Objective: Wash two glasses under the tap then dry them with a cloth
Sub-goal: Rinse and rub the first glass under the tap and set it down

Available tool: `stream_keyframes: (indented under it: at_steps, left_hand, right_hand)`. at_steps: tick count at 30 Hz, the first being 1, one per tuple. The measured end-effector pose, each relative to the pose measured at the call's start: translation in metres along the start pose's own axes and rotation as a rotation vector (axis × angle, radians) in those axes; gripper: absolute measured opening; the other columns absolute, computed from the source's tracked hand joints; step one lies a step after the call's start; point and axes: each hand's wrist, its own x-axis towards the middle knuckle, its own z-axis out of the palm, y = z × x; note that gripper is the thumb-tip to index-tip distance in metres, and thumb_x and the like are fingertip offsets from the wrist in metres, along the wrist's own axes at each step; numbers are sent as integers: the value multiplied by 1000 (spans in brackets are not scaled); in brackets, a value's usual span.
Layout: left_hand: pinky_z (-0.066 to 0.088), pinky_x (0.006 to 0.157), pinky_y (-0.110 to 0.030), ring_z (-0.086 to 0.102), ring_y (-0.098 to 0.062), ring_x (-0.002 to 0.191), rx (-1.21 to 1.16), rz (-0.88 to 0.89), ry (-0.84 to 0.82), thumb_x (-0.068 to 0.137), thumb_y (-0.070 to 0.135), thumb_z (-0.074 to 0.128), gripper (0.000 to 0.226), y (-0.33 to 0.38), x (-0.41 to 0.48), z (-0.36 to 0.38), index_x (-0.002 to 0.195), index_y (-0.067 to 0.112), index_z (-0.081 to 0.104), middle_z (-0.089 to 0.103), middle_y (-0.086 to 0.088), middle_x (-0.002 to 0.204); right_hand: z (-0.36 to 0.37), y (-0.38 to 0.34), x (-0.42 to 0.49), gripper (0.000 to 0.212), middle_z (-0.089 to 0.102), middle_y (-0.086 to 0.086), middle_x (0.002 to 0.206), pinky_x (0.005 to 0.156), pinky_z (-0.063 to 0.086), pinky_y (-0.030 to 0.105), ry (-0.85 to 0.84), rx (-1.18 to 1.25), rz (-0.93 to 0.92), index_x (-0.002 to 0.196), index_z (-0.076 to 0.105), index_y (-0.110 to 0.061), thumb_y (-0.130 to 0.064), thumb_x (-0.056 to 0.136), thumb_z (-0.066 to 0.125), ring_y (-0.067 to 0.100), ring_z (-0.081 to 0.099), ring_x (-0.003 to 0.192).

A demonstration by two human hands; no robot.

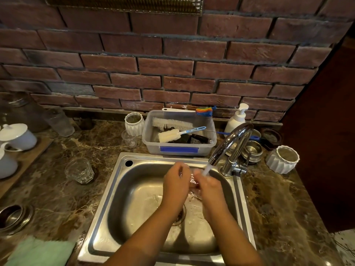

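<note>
Over the steel sink (107, 204), my left hand (175, 186) and my right hand (210, 189) both grip a clear glass (193, 182), mostly hidden between them. Water runs from the chrome tap (232, 143) onto the glass and my right hand. A second clear glass (79, 169) stands upright on the marble counter left of the sink. A light green cloth (40, 252) lies at the counter's near left corner.
Behind the sink stands a plastic tub (179, 148) with brushes, a soap pump bottle (236, 118), white ribbed cups (283, 159) (133, 122) and a small glass (130, 140). White teapots (17, 136) sit on a tray at left; a metal bowl (11, 217) lies near left.
</note>
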Motion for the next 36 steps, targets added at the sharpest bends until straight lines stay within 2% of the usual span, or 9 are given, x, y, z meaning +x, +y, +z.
stream_keyframes:
  at_steps: [5,10,13,16,19,22,28,31,36]
  left_hand:
    - [50,68,-20,58,-6,82,269,450,-49,102,24,48,16,-10,-2,-2,95,20,62,59,5,92]
    - [53,73,-35,63,-21,77,-488,-649,-208,98,24,53,20,19,3,-4,95,10,67,69,-8,77]
    - [56,81,-38,64,-23,81,-612,-762,-267,96,29,56,22,16,6,-7,97,10,67,68,-10,82]
    - [55,65,-33,63,-20,79,-261,-456,-98,102,28,46,24,13,6,4,94,13,63,67,-10,91]
    - [53,69,-28,58,-12,86,422,321,1,101,32,49,18,1,4,10,98,20,61,60,3,96]
    - [51,73,-28,54,-9,90,540,584,-30,99,36,49,19,-7,5,10,103,22,61,58,8,99]
    - [53,62,-29,64,-18,71,-346,-593,-223,97,23,55,18,14,12,12,97,10,67,68,-5,80]
    - [52,80,-36,66,-22,83,-672,-751,-289,96,28,57,23,10,12,2,97,9,70,71,-8,83]
    - [52,67,-36,59,-16,76,179,188,-1,100,30,44,27,-2,9,9,89,15,63,64,-2,85]
  right_hand:
    - [-9,2,9,32,76,18,106,94,54,49,-29,321,233,112,69,-7,-29,101,49,31,70,104]
    - [-14,3,7,28,71,-5,67,64,53,19,-6,-656,-542,73,72,-23,-31,96,58,13,69,70]
    - [-18,8,5,31,68,-10,67,68,54,28,-49,-867,-730,76,70,-31,-45,93,48,5,65,67]
    - [-9,4,0,30,74,5,72,71,58,42,24,-373,-384,79,73,-17,-36,94,56,20,70,72]
    - [-11,2,4,31,77,14,104,81,56,47,-28,351,288,107,72,-14,-38,99,54,31,70,101]
    - [-21,-5,8,36,77,16,102,75,55,43,-77,541,370,110,71,-13,-41,100,50,33,70,98]
    - [-19,-2,10,32,74,9,72,67,57,40,36,-453,-331,74,73,-18,-26,100,55,17,70,67]
    - [-22,3,5,30,72,-5,68,61,55,28,-46,-736,-601,80,75,-22,-38,97,56,4,69,65]
    - [-11,-2,7,27,78,11,94,87,57,49,32,64,40,101,74,-12,-33,98,58,26,73,94]
